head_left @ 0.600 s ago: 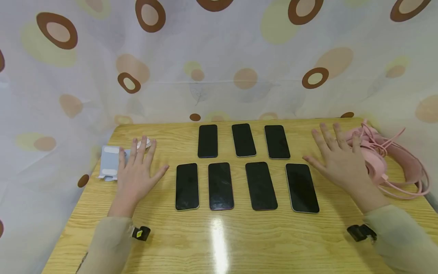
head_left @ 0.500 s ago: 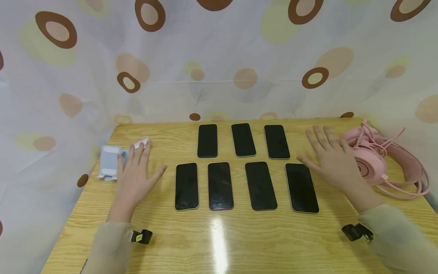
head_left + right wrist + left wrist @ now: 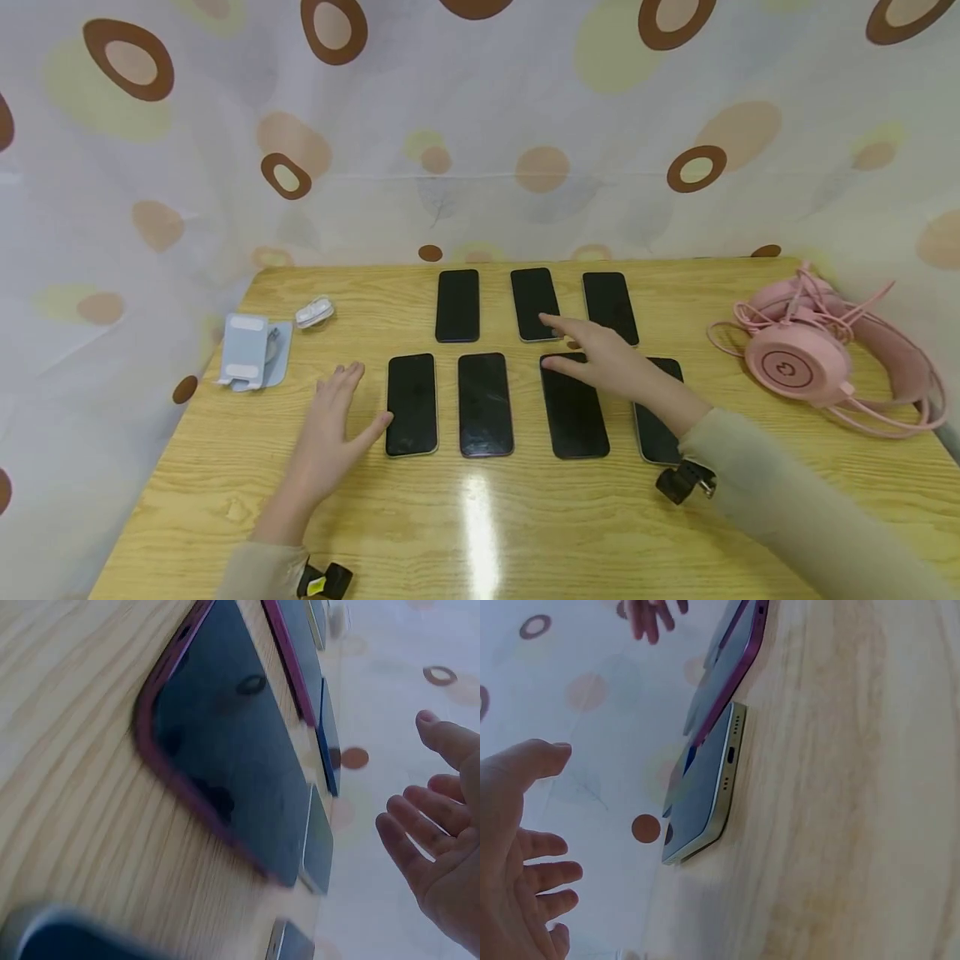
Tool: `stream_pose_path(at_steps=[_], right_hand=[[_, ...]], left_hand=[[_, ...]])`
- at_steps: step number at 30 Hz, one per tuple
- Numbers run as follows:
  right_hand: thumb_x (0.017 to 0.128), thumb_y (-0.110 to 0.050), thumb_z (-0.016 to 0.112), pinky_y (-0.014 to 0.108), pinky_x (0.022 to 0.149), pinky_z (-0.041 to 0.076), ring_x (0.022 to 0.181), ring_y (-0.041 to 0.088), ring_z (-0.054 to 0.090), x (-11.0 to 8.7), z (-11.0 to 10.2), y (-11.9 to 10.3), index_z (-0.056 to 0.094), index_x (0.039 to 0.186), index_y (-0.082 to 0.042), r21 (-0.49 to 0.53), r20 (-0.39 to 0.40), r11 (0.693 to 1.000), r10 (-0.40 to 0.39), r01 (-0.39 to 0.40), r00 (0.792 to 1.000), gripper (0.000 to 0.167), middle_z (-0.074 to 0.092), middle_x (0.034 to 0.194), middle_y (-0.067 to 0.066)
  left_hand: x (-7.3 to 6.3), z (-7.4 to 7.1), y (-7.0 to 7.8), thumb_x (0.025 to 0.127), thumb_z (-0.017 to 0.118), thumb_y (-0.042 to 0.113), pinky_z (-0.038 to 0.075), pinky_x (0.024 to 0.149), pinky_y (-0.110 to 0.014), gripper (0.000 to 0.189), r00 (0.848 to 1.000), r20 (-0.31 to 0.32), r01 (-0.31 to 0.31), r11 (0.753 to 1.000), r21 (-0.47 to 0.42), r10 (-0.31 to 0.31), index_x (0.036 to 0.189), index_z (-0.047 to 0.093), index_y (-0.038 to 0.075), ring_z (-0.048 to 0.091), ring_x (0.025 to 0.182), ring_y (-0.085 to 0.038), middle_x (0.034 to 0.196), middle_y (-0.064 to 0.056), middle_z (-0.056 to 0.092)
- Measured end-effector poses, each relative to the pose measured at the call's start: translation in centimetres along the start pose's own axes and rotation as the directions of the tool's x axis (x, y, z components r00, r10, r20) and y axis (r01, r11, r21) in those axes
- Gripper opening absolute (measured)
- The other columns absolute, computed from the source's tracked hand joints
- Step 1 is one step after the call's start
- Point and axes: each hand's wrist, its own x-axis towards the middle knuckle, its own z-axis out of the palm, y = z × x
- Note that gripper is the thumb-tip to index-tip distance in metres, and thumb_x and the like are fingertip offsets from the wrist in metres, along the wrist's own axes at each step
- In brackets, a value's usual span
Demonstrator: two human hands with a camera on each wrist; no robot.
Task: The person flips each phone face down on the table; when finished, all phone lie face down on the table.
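Several black-screened smartphones lie face up in two rows on the wooden table. My left hand [image 3: 327, 442] hovers just left of the front row's leftmost phone [image 3: 412, 406], its thumb overlapping that phone's edge in the head view. Loosely bent fingers of the left hand [image 3: 517, 855] hold nothing in the left wrist view, beside the phone with a pale gold frame [image 3: 709, 787]. Over the front row's third phone [image 3: 576, 417] reaches my right hand [image 3: 611, 360], fingers extended and holding nothing. The right forearm partly hides the rightmost phone [image 3: 658, 429]. A purple-framed phone [image 3: 225, 742] fills the right wrist view.
Three phones form the back row, including a middle one [image 3: 535, 302]. Pink headphones [image 3: 798, 358] with a looped cable lie at the right. A light blue phone stand [image 3: 246, 350] and a bundled white cable [image 3: 314, 312] sit at the left. A dotted curtain [image 3: 480, 125] hangs behind.
My right hand has swung left from beside the headphones to above the front row. My left hand has drawn back toward me and slightly right, uncovering the stand and white cable. The phones stay put.
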Motion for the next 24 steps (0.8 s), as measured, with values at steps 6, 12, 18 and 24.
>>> stream_pose_path(at_steps=[6,12,18,24], right_hand=[[0.09,-0.028,0.068,0.043,0.092,0.051,0.113,0.028,0.056,3.5,2.4,-1.6,0.043,0.143,-0.006,0.082,0.017,0.989,-0.122,0.12,0.992,0.062,0.052,0.133,0.013],[0.088,-0.027,0.07,0.037,0.092,0.05,0.113,0.025,0.056,6.5,4.9,-3.2,0.047,0.139,-0.005,0.105,0.071,0.985,-0.147,0.139,0.987,0.061,0.052,0.134,0.011],[0.086,-0.022,0.073,0.035,0.09,0.05,0.104,0.026,0.059,9.1,7.2,-4.7,0.053,0.132,-0.001,0.011,0.128,0.985,-0.174,0.174,0.976,0.054,0.057,0.125,0.012],[0.083,-0.022,0.076,0.034,0.09,0.047,0.101,0.023,0.056,11.0,8.4,-5.6,0.054,0.132,-0.003,-0.056,0.171,0.98,-0.178,0.19,0.969,0.057,0.057,0.122,0.011]], left_hand=[[-1.0,1.2,0.2,0.089,0.063,0.046,0.009,0.115,-0.054,0.077,0.998,0.027,0.054,0.997,-0.048,-0.053,0.146,0.034,0.003,0.019,0.141,-0.037,0.148,-0.018,0.035],[-1.5,2.3,-0.1,0.088,0.065,0.047,0.006,0.115,-0.055,0.08,0.996,0.049,0.076,0.996,-0.054,-0.073,0.146,0.034,0.003,0.022,0.139,-0.039,0.147,-0.019,0.036],[-1.6,3.1,-0.6,0.085,0.067,0.049,0.006,0.114,-0.056,0.081,0.997,0.031,0.066,0.998,-0.013,-0.066,0.145,0.037,0.003,0.031,0.135,-0.035,0.142,-0.018,0.041],[-1.4,3.9,-0.9,0.082,0.069,0.054,0.008,0.114,-0.058,0.086,0.998,0.049,0.036,0.998,0.055,-0.039,0.146,0.037,0.007,0.025,0.138,-0.037,0.148,-0.013,0.038]])
